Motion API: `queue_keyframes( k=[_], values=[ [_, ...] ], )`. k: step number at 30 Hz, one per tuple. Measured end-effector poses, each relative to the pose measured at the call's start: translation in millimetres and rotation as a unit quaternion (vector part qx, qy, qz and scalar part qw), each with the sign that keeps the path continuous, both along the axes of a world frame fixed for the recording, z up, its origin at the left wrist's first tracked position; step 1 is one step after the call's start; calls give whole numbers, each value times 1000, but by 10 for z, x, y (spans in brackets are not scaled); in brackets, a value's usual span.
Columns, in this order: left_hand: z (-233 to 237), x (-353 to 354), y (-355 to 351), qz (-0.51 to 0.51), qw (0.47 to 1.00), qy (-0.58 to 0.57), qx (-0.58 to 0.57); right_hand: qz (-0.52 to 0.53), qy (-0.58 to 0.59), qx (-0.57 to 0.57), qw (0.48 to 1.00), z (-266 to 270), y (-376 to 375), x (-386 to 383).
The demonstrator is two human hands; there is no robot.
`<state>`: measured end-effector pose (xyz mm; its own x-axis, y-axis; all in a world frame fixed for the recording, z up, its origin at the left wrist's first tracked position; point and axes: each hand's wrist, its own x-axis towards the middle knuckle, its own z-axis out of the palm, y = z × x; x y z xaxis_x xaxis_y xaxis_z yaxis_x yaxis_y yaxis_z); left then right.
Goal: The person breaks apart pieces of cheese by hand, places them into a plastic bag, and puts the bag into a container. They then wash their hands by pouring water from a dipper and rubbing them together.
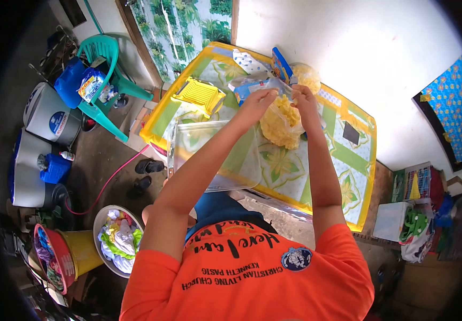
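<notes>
A clear plastic bag (282, 125) filled with yellow crinkled pieces, perhaps chips, rests on the table in front of me. My left hand (262, 102) is closed with its fingertips pinched at the left side of the bag's gathered top. Opposite it, my right hand (304, 101) has its fingers closed on the right side of the same top. A second bag of yellow pieces (307, 77) lies behind my right hand. Left of the bag, a large clear plastic container (217, 160) sits at the table's near edge, partly hidden by my left forearm.
The table (316, 174) has a green and yellow floral cover. On it are a yellow slatted basket (201, 95), a blue box (281, 65) and a dark flat square (351, 132). A green chair (102, 53) stands at left, above a basin of laundry (117, 241).
</notes>
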<state>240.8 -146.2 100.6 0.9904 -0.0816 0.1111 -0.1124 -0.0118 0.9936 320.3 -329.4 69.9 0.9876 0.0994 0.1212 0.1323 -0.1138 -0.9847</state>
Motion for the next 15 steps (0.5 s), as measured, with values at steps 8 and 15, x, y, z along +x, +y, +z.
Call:
queue_keyframes(
  k=[8,15],
  values=[
    [-30,294,-102,-9,988,155,4,60,-67,-113,990,-93,-39,108],
    [-230,257,-114,18,995,91,-39,-41,-170,-248,953,122,-57,-137]
  ],
)
